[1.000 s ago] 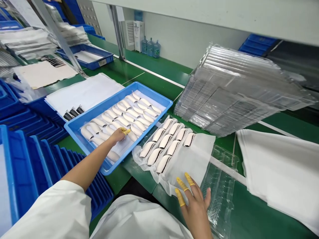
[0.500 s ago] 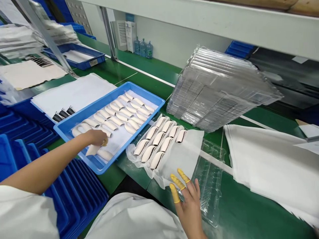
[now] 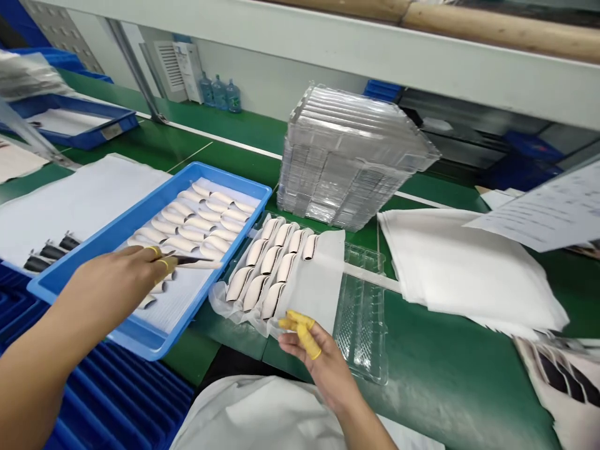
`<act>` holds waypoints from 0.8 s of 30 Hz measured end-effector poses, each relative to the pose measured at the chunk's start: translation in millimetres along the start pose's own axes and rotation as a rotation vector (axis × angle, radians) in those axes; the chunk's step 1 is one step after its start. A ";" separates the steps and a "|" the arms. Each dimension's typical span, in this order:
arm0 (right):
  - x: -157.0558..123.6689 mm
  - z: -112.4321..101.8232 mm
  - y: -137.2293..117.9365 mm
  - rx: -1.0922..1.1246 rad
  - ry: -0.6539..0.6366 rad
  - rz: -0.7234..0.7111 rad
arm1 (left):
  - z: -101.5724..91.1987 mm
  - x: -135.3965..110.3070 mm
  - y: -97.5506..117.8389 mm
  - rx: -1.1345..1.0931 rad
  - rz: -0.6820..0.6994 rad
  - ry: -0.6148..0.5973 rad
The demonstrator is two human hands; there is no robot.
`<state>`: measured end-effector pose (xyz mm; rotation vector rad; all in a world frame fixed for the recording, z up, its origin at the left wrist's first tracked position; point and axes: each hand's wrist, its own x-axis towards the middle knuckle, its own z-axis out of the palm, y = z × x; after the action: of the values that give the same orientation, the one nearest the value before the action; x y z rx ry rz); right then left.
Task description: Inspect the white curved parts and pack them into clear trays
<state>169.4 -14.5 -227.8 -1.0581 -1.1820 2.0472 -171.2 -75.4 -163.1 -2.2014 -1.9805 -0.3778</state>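
Observation:
My left hand [image 3: 126,275], with yellow finger cots, is closed on a curled beige piece [image 3: 199,263] with a dark inner face, above the light-blue tray [image 3: 150,353]. Rows of similar curled beige pieces [image 3: 190,234] lie on white paper in that tray. To its right, several curled pieces [image 3: 255,292] sit in rows, wrapped by a translucent paper sheet [image 3: 319,281] over a clear plastic tray [image 3: 363,337]. My right hand [image 3: 316,350], also in yellow finger cots, has its fingers drawn together at the sheet's near edge; its fingertips partly overlap one another.
Behind stands a tall stack of clear plastic trays [image 3: 349,162]. White sheets [image 3: 450,269] are piled at right, below a printed page [image 3: 544,206]. Dark curled pieces [image 3: 51,252] lie on white paper at left. Blue trays [image 3: 126,394] are stacked low beside the green bench [image 3: 435,369].
My left hand has lifted a beige piece from the blue tray and turned it rightward. My right hand's spread fingers have come together at the paper's edge. The view has swung right.

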 end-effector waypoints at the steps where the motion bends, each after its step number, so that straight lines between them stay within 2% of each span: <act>1: 1.3 3.7 -5.7 0.146 -0.037 0.080 | -7.8 7.5 16.1 0.090 0.120 0.056; 3: 2.9 9.4 -16.1 0.345 -0.125 0.173 | -13.4 21.8 51.3 0.128 0.357 0.179; 5: 1.2 11.1 -23.9 0.424 -0.195 0.192 | -8.6 33.6 82.5 0.088 0.520 0.226; 7: -4.1 8.5 -29.1 0.422 -0.207 0.171 | 0.8 43.0 103.4 0.045 0.605 0.222; 10: -16.0 -0.4 -33.5 0.345 -0.097 0.086 | 15.5 53.7 116.7 -0.071 0.640 0.300; 12: -23.8 -6.4 -35.2 0.239 0.054 -0.050 | 24.3 58.3 120.6 -0.270 0.516 0.393; 14: -30.1 -10.7 -36.0 0.050 0.240 -0.252 | 32.1 60.0 126.2 -0.566 0.261 0.400; 16: -34.6 -13.0 -35.3 -0.220 0.418 -0.467 | 38.4 59.3 134.5 -0.925 0.010 0.285; 18: -37.1 -13.4 -33.1 -0.506 0.538 -0.641 | 42.7 58.3 144.1 -1.262 -0.148 0.123; 21: -37.5 -11.3 -27.6 -0.814 0.600 -0.806 | 45.2 60.9 156.8 -1.544 -0.313 -0.048; 24: -35.7 -6.8 -21.9 -0.924 0.596 -0.882 | 44.3 67.9 165.2 -1.641 -0.396 -0.099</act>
<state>196.0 -28.4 -197.8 -1.0919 -1.8202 0.4283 2.8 -16.9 -177.2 -2.1888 -2.4175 -2.7508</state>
